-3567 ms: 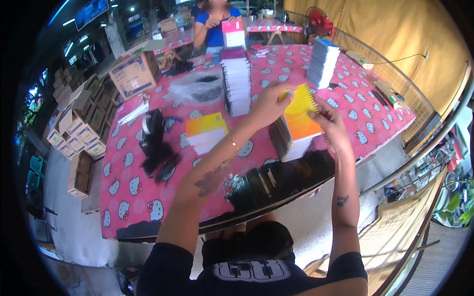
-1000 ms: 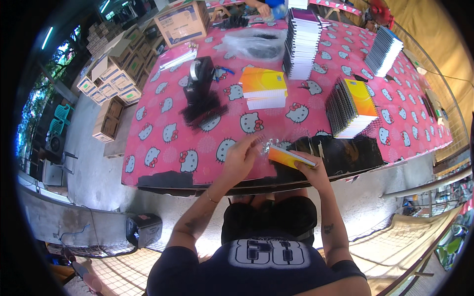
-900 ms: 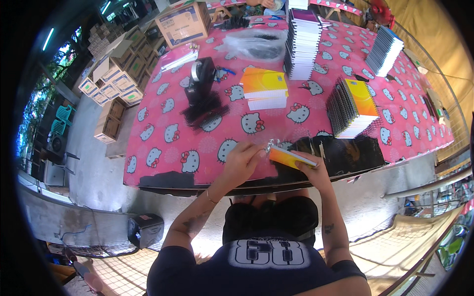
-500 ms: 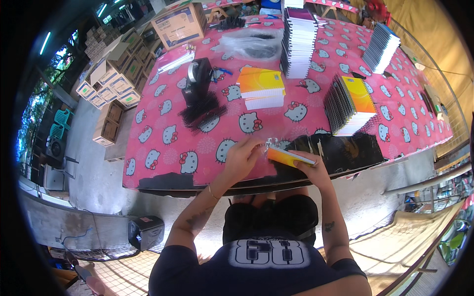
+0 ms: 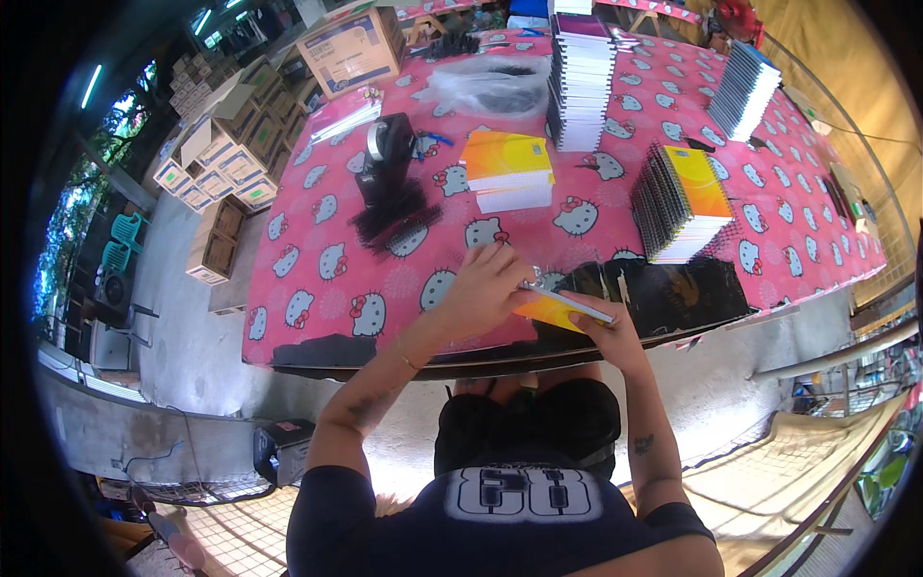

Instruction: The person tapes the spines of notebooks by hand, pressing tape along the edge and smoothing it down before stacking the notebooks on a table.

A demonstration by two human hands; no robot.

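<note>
Above the near edge of the table, a thin notebook (image 5: pixel 556 310) with a yellow-orange cover is held tilted. My right hand (image 5: pixel 608 332) is closed round its right end, thumb on top. At the notebook's left end my left hand (image 5: pixel 488 288) has its fingers curled over the corner; its fingertips are partly hidden. Something shiny and clear (image 5: pixel 550 279) shows just behind the notebook, too small to make out. Farther off lies a stack of yellow-orange covered pages (image 5: pixel 508 163). To the right stand yellow notebooks with black coil bindings (image 5: pixel 683 207).
A tall stack of coil-bound notebooks (image 5: pixel 582 91) rises at the back, with another stack (image 5: pixel 742 94) far right. Left of centre are a black device (image 5: pixel 385 149) and loose black coils (image 5: pixel 396 219). A clear plastic bag (image 5: pixel 486 87) and a cardboard box (image 5: pixel 351 53) sit behind.
My left hand has moved slightly right and turned over, its fingers now over the notebook's left end. The notebook has tilted a little; my right hand keeps its hold.
</note>
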